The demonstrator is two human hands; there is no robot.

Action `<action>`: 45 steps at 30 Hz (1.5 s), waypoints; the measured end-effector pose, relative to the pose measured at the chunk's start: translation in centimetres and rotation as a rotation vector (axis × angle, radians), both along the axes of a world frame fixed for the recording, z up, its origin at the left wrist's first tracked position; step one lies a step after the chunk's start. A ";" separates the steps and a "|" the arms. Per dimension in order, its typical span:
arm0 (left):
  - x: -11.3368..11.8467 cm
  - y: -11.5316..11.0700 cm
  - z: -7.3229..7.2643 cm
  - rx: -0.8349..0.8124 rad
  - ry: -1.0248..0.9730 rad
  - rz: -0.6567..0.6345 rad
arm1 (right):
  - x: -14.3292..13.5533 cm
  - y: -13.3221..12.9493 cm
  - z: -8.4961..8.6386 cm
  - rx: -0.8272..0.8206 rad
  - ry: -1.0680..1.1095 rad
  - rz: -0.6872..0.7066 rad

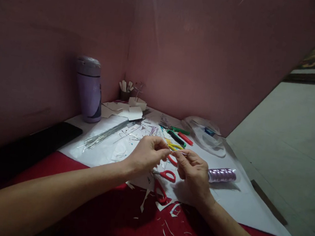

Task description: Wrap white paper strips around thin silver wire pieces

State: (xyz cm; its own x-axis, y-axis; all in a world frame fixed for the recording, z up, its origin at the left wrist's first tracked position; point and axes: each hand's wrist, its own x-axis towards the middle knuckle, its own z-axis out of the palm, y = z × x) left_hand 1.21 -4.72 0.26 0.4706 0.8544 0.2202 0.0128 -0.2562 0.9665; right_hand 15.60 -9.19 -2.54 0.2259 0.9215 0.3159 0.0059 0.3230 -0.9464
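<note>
1. Head view, centre of frame: thin strand point(185, 153) at the fingertips, its long axis running roughly sideways.
2. Right hand point(193, 170), right of centre, is nearer the visible length, pinching it between thumb and forefinger.
3. Left hand point(149, 153), just beside, seems to pinch the strand's left end.

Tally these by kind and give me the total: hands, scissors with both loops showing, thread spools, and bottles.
Hands: 2, left hand and right hand
Scissors: 1 pair
Spool: 1
Bottle: 1
Total: 5
</note>
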 end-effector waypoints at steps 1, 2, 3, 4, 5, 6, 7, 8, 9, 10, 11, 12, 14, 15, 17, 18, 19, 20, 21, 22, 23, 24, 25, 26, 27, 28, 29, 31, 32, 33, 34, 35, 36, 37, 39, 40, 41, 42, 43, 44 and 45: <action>-0.2 0.3 0.2 0.026 0.023 0.029 | 0.0 0.0 0.0 0.006 0.010 -0.014; -0.4 0.8 0.5 0.044 0.048 0.049 | 0.0 0.0 0.0 0.011 0.019 -0.027; -0.6 1.2 0.9 0.058 0.082 0.073 | 0.0 0.0 0.0 0.016 0.025 -0.037; -0.9 1.7 1.2 0.085 0.118 0.104 | 0.0 0.0 0.0 0.018 0.028 -0.043; -1.3 2.3 1.6 0.124 0.174 0.116 | 0.0 0.0 0.0 0.018 0.027 -0.046; -1.6 2.8 1.8 0.158 0.242 0.116 | 0.0 -0.1 0.0 0.019 0.024 -0.045; -2.0 3.3 2.1 0.183 0.307 0.099 | 0.0 -0.1 0.0 0.021 0.020 -0.044; -2.3 3.8 2.2 0.208 0.358 0.074 | 0.0 -0.1 0.0 0.024 0.013 -0.043; -2.7 4.3 2.3 0.233 0.400 0.047 | 0.1 -0.1 0.0 0.029 0.008 -0.044; -3.0 4.6 2.4 0.266 0.441 0.010 | 0.1 -0.1 0.0 0.032 0.004 -0.047; -3.3 4.9 2.4 0.301 0.480 -0.019 | 0.1 -0.1 0.0 0.037 0.002 -0.050; -3.7 5.1 2.4 0.327 0.528 -0.050 | 0.2 -0.1 0.0 0.042 0.002 -0.053; -4.4 5.1 2.3 0.372 0.611 -0.088 | 0.1 -0.1 0.1 0.047 0.000 -0.057; -4.8 5.0 2.2 0.384 0.653 -0.099 | 0.1 -0.2 0.2 0.046 -0.003 -0.058; -5.7 4.7 1.9 0.389 0.735 -0.105 | 0.0 -0.3 0.4 0.039 -0.017 -0.058; -6.3 4.4 1.8 0.383 0.761 -0.094 | -0.1 -0.4 0.5 0.033 -0.022 -0.061; -6.9 4.1 1.7 0.377 0.783 -0.075 | -0.1 -0.5 0.6 0.029 -0.025 -0.066; -7.5 3.9 1.5 0.371 0.812 -0.047 | -0.2 -0.5 0.7 0.027 -0.025 -0.072; -8.1 3.6 1.4 0.369 0.837 0.008 | -0.2 -0.6 0.7 0.025 -0.026 -0.078; -8.7 3.3 1.3 0.370 0.854 0.045 | -0.3 -0.6 0.7 0.024 -0.025 -0.085; -9.1 3.1 1.2 0.370 0.857 0.062 | -0.3 -0.6 0.7 0.020 -0.024 -0.091; -9.5 2.8 1.1 0.368 0.857 0.055 | -0.3 -0.6 0.7 0.016 -0.024 -0.094; -9.8 2.6 1.0 0.370 0.852 0.032 | -0.3 -0.6 0.6 0.014 -0.024 -0.096; -9.9 2.3 0.9 0.374 0.846 0.006 | -0.3 -0.6 0.6 0.012 -0.026 -0.098; -9.9 2.1 0.8 0.380 0.843 -0.016 | -0.3 -0.6 0.6 0.013 -0.029 -0.099; -9.8 1.9 0.6 0.390 0.835 -0.028 | -0.3 -0.6 0.6 0.014 -0.036 -0.098; -9.6 1.8 0.4 0.402 0.822 -0.031 | -0.3 -0.6 0.6 0.016 -0.045 -0.099; -8.9 1.6 -0.1 0.431 0.770 -0.032 | -0.3 -0.6 0.6 0.017 -0.063 -0.104; -8.6 1.6 -0.4 0.447 0.746 -0.041 | -0.3 -0.7 0.7 0.017 -0.070 -0.108; -8.2 1.7 -0.7 0.460 0.732 -0.055 | -0.3 -0.7 0.7 0.016 -0.077 -0.113; -7.9 1.8 -1.1 0.473 0.729 -0.068 | -0.3 -0.7 0.7 0.016 -0.083 -0.118; -7.7 1.9 -1.4 0.483 0.736 -0.075 | -0.3 -0.7 0.8 0.016 -0.089 -0.123; -7.5 2.0 -1.8 0.495 0.740 -0.083 | -0.3 -0.8 0.8 0.017 -0.095 -0.126; -7.3 2.0 -2.0 0.500 0.740 -0.088 | -0.3 -0.8 0.8 0.019 -0.100 -0.129; -7.2 2.0 -2.1 0.493 0.741 -0.101 | -0.3 -0.7 0.7 0.020 -0.107 -0.129; -7.1 1.9 -2.0 0.485 0.750 -0.110 | -0.3 -0.7 0.7 0.018 -0.108 -0.126; -7.1 1.8 -1.8 0.479 0.769 -0.118 | -0.3 -0.7 0.7 0.015 -0.108 -0.125; -7.1 1.6 -1.6 0.479 0.797 -0.125 | -0.3 -0.7 0.7 0.011 -0.110 -0.123; -7.1 1.4 -1.4 0.488 0.832 -0.134 | -0.3 -0.7 0.7 0.008 -0.109 -0.122; -7.1 1.3 -1.2 0.506 0.865 -0.142 | -0.3 -0.7 0.7 0.008 -0.110 -0.121; -7.1 1.1 -1.2 0.532 0.891 -0.153 | -0.3 -0.8 0.7 0.008 -0.112 -0.121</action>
State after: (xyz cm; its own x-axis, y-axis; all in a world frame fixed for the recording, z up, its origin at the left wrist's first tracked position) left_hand -5.92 -3.63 -0.90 0.7423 0.6663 0.0708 0.5958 -0.7046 0.3854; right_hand 15.32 -9.95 -1.79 0.2981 0.8870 0.3525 0.1510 0.3209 -0.9350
